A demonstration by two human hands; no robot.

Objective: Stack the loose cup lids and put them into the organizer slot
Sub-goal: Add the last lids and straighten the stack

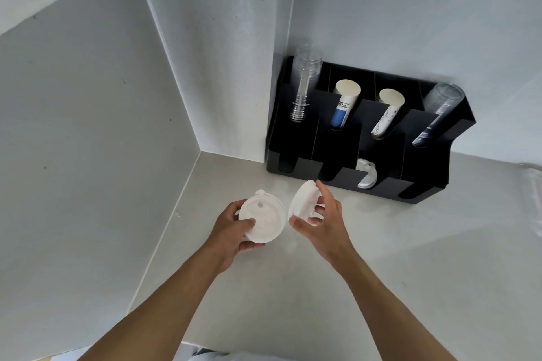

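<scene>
The left hand (234, 228) grips a white plastic cup lid (262, 218), thumb pressed on its face and fingers curled beneath, the lid tilted toward the camera. The right hand (321, 221) pinches a second white lid (303, 199) on edge between thumb and fingers, just beside the first, with a narrow gap between them. Both are held above a pale grey counter (293, 287) set in a corner of grey walls. Behind the hands, against the back wall, stands a black cup organizer (337, 152). Its upper slots hold stacks of clear cups and paper cups. More white lids (366, 174) sit in a lower front slot, third from the left.
</scene>
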